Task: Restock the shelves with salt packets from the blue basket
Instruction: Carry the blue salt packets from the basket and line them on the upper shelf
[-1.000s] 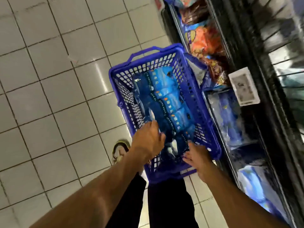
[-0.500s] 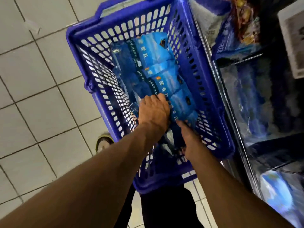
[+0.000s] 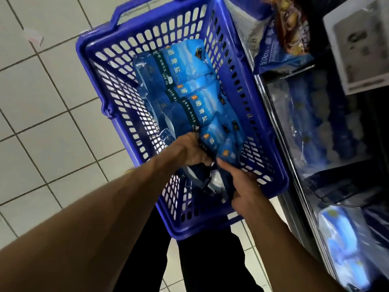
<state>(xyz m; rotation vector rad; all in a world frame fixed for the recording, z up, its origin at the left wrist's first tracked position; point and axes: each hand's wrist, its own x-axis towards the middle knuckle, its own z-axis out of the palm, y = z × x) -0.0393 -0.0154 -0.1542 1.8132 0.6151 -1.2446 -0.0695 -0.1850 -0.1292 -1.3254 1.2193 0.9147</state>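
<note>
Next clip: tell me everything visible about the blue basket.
The basket is blue plastic, rectangular, with slotted lattice walls and floor and a solid rim. One handle lies folded at the far end; a hinge knob shows on the left rim. It sits upright on the tiled floor, close against the shelf. Inside, blue salt packets overlap in a row. The left hand and right hand reach in at the near end, gripping packets.

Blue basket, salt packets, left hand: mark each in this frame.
blue basket (image 3: 95,66): head view, bare left rim.
salt packets (image 3: 202,106): head view, front of a middle packet.
left hand (image 3: 189,149): head view, back of the hand.
</note>
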